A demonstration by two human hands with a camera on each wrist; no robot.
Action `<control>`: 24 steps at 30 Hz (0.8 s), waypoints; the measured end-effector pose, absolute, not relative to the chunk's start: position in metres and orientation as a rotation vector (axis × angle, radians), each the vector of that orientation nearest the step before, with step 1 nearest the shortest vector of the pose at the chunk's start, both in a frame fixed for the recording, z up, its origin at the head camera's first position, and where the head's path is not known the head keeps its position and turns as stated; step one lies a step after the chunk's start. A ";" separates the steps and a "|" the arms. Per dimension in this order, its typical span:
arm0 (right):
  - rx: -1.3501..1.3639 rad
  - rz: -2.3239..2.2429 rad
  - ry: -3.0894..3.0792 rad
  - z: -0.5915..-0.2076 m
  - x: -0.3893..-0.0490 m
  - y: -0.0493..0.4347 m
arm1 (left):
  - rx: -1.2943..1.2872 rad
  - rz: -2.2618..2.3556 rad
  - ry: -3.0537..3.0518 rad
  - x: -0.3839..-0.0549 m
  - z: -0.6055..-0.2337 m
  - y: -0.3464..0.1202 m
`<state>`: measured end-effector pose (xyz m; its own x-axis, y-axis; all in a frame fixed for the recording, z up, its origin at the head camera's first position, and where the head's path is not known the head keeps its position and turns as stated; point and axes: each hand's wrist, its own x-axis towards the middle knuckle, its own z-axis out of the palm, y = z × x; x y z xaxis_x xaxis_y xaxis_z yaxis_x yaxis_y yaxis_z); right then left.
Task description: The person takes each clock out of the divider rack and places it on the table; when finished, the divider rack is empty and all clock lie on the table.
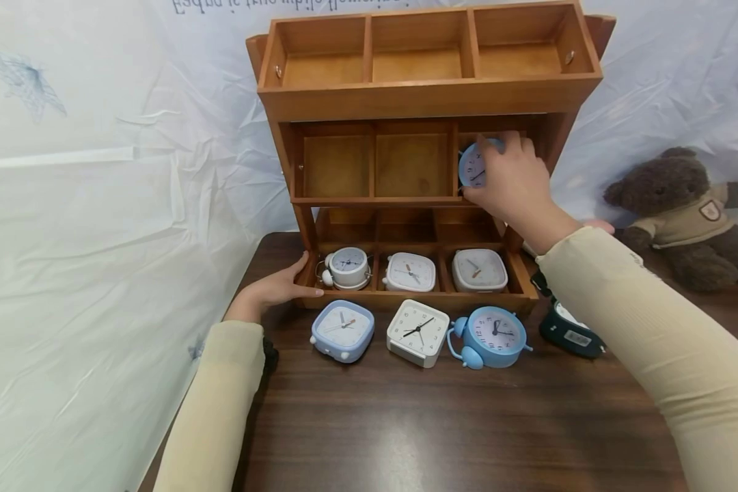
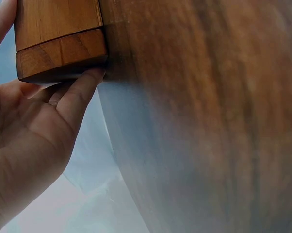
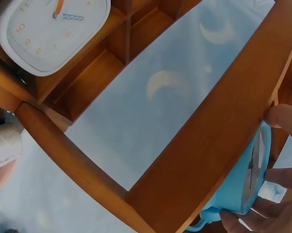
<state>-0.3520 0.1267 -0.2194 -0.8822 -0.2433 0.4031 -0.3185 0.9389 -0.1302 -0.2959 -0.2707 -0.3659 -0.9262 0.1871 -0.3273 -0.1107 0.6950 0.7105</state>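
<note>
Gripping a blue clock (image 1: 471, 168), right hand (image 1: 519, 179) (arm (image 1: 639, 328) outstretched) at middle shelf (image 1: 375, 201).

Looks like a homelike corner, from teddy bear (image 1: 682, 219), printed drape (image 1: 86, 225) and wood-grained table (image 1: 461, 424). Cannot tell which room.

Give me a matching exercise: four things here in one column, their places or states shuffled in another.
1. Left hand
2. Right hand
3. Teddy bear
4. White clock on the table

A. Between two blue clocks
B. Touching the shelf's lower left corner
C. Holding a blue clock
D. Right of the shelf

Pairs: 1-B, 2-C, 3-D, 4-A
</note>
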 end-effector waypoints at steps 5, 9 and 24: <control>0.405 0.242 -2.682 -0.215 -0.353 0.130 | 0.059 1.090 2.529 -0.296 -0.365 -0.270; 0.409 0.255 -2.646 -0.211 -0.352 0.133 | 0.071 1.080 2.531 -0.297 -0.362 -0.271; 0.474 0.286 -2.581 -0.219 -0.333 0.127 | 0.059 1.061 2.539 -0.295 -0.363 -0.271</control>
<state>-0.3329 0.1267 -0.2186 -0.8161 -0.2776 0.5068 -0.3819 0.9173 -0.1125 -0.2951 -0.2713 -0.3627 -0.9245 0.1843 -0.3336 -0.1079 0.7130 0.6928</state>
